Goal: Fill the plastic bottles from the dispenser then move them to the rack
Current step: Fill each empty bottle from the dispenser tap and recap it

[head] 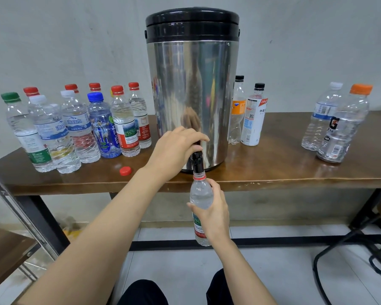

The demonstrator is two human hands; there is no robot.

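Holding uncapped bottle (201, 194) upright under dispenser (191, 95) spout (196, 161) with right hand (216, 212), fingers (217, 188) clamped round the label, neck touching the spout just below table (273, 168) edge. Gripping tap lever (197, 143) with left hand (176, 146), fingers (194, 137) curled over it. Loose red cap (125, 171) on table, left of dispenser.

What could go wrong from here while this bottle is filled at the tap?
1. The right hand alone holds the bottle in the air under the tap; if its mouth slips aside, water would likely fall to the floor.
2. The level is hard to read in the clear plastic, so it may overflow before the left hand lets the tap go.
3. The loose red cap lies near the table edge and could be knocked off.
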